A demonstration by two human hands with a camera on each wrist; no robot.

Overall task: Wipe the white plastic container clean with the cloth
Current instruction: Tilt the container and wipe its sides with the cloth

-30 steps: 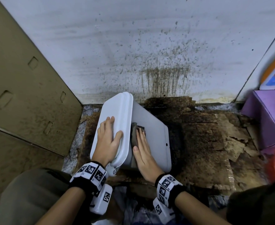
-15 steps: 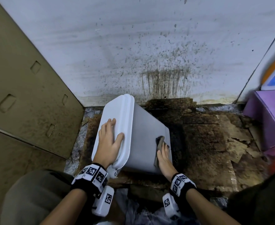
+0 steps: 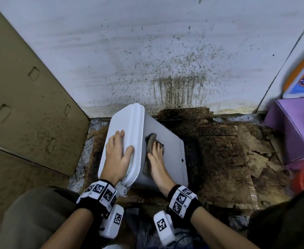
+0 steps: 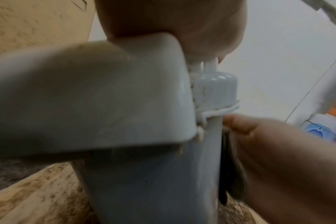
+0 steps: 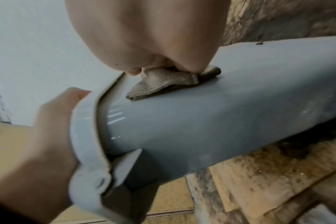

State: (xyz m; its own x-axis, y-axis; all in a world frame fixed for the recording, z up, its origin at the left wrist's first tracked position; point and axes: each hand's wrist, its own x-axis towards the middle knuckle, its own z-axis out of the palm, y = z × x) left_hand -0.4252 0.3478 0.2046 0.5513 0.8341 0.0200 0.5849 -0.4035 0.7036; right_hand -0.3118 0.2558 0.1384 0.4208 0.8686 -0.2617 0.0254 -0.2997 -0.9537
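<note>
1. Far left, a brown cardboard panel (image 3: 21, 105) leaned against the stained wall (image 3: 165, 51). It looked the same as it had a second before.

2. The left hand (image 3: 118, 155) lay spread on the lid (image 3: 127, 126) of the white plastic container (image 3: 167, 155), fingers straight and thumb hooked over the lid's edge. It had not shifted in the last second, so I took it as the steadying hand throughout.

3. The container itself lay tipped on its side on the dirty floor (image 3: 228, 159), close against the wall, lid end to the left and one broad face turned up. Its position had hardly changed.

4. What had changed was the right hand (image 3: 157, 159) and the cloth (image 3: 150, 142). Half a second earlier they had been down at the near right edge of the upper face. Now they were back up near the lid rim, much where they had been a full second before. The fingers were laid out fairly flat, pressing the brownish cloth onto the plastic. I saw it pinned under them rather than bunched in a fist.

5. To my eye that meant a back-and-forth stroke across this one face, so the wiping was well under way but not finished. The lid and the faces turned away from me seemed still to do.

6. Far right, a purple box (image 3: 291, 126) stood well apart from the work.
</note>
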